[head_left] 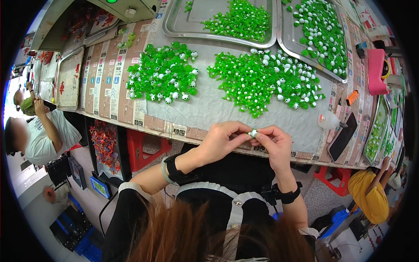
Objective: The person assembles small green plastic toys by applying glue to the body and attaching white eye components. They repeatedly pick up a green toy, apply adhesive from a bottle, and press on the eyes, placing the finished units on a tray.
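Over the table's near edge, my left hand (223, 139) and my right hand (275, 143) meet fingertip to fingertip. Both pinch one small green-and-white plastic figure part (252, 133) between thumbs and forefingers; its finer shape is too small to make out. Beyond my hands lies a pile of small bright green pieces with white dots (244, 83). Touching its right side is a heap of green pieces with white eye-like balls (293, 81). A third pile, green parts with white balls (163, 74), lies to the left.
Two metal trays (174, 31) (286, 47) of green parts stand at the back. On the right lie a dark phone (342, 137), a clear bottle (328, 120), an orange cutter (352, 98) and a pink tape dispenser (376, 72). Co-workers sit left (48, 135) and right (371, 196).
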Demonstrator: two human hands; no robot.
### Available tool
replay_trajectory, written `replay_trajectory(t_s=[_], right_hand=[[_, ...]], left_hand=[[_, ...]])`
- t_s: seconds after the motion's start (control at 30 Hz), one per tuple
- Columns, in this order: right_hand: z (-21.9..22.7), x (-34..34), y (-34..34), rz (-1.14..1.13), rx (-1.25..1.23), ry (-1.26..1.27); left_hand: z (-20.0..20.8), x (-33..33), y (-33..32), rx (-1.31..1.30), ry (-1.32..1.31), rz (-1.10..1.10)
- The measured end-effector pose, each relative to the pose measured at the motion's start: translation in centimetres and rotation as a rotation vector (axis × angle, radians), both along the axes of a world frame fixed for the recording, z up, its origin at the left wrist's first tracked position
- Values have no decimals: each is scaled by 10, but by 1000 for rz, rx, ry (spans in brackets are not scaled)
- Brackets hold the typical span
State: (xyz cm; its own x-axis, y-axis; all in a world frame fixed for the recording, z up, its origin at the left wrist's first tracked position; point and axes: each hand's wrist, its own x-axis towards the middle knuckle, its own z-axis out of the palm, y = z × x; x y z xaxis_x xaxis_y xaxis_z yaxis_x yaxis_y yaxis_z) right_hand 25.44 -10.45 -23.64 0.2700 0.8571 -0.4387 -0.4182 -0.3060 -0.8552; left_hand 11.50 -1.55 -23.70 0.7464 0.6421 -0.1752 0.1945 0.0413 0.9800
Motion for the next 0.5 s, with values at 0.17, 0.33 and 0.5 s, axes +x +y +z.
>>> replay_trajectory(t_s=[0.17, 0.33, 0.5], right_hand=[[-2, 0, 0, 3, -2, 10], [-1, 0, 0, 4, -2, 14], [8, 0, 4, 6, 9, 51]], left_hand=[[-1, 0, -1, 3, -5, 9], [-1, 0, 0, 5, 6, -2], [9, -3, 0, -225, -23, 27]])
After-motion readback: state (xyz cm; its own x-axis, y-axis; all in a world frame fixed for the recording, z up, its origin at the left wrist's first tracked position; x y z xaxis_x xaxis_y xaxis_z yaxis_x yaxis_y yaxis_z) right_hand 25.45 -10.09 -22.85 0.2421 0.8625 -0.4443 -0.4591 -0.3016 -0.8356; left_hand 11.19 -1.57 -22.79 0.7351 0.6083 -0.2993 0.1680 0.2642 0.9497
